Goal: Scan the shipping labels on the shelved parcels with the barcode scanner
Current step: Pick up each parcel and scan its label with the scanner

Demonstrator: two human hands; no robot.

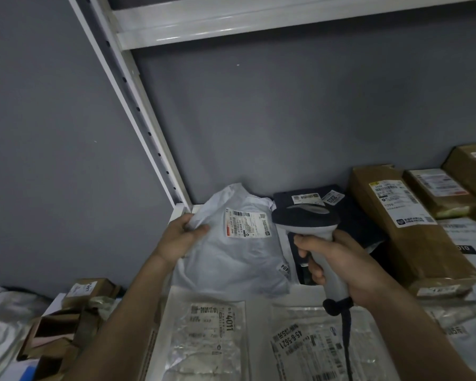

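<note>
I am working along the shelf (182,209), which is holding the parcels. My left hand (180,239) is pinching the upper left edge of the white poly mailer (231,259), presenting it. My right hand (338,266) is gripping the barcode scanner (309,229), fingers wrapped round its handle. I judge scanning is in hand; next, I am aiming the head at the shipping label (246,224), just left.
</note>
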